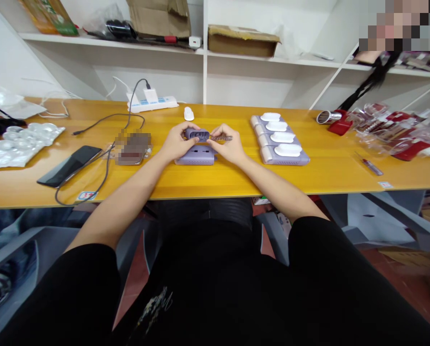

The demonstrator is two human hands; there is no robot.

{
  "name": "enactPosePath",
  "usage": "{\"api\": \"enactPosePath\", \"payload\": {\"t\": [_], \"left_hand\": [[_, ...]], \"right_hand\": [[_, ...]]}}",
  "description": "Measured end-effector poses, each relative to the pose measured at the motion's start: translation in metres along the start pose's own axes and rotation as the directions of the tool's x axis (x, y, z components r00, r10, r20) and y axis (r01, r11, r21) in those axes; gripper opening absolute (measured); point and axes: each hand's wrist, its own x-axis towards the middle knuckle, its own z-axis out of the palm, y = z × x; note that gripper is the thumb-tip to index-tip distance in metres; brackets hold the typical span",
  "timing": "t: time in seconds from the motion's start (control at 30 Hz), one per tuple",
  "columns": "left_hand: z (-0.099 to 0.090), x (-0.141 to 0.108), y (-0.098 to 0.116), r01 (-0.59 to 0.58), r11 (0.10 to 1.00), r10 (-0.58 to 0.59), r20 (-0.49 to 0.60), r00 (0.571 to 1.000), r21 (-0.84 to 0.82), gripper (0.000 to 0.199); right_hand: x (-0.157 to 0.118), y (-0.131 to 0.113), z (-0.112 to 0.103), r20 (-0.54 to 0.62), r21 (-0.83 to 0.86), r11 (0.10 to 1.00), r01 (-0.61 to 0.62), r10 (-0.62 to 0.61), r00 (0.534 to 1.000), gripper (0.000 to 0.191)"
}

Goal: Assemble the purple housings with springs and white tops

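My left hand [179, 142] is closed around a small purple casing [191, 131], whose open oval end shows a dark inside. My right hand [231, 146] has its fingers pinched at the casing's right side. A short, thin, mottled strip [225, 138] sticks out along those fingers; its kind is too small to make out. Just below both hands, a purple box-shaped device [195, 157] with two dark plugs on top lies on the table. Beyond my left hand is a small white oval piece [188, 114].
To the right, purple devices [303, 156] stand in a row with white oval caps [287, 150]. A screwdriver [372, 166] and clear-packed items [398, 132] lie farther right. On the left are a phone [70, 166], a cable [108, 163] and a power strip [166, 102].
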Motion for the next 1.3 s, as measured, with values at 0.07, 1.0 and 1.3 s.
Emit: {"api": "enactPosePath", "payload": {"t": [0.07, 1.0, 1.3], "left_hand": [[0.001, 0.001, -0.002, 0.002, 1.0, -0.002, -0.003, 1.0, -0.017, 0.037], [0.009, 0.001, 0.006, 0.022, 1.0, -0.022, -0.042, 0.999, -0.011, 0.035], [0.013, -0.001, 0.011, 0.058, 0.998, -0.059, -0.069, 0.996, -0.016, 0.036]], "right_hand": [[0.0, 0.0, 0.0, -0.002, 0.003, 1.0, 0.0, 0.0, 1.0, 0.067], [-0.005, -0.016, 0.008, 0.061, 0.006, 1.0, 0.027, -0.027, 0.998, 0.058], [-0.003, -0.01, 0.004, 0.036, -0.019, 0.997, 0.078, -0.077, 0.996, 0.054]]}}
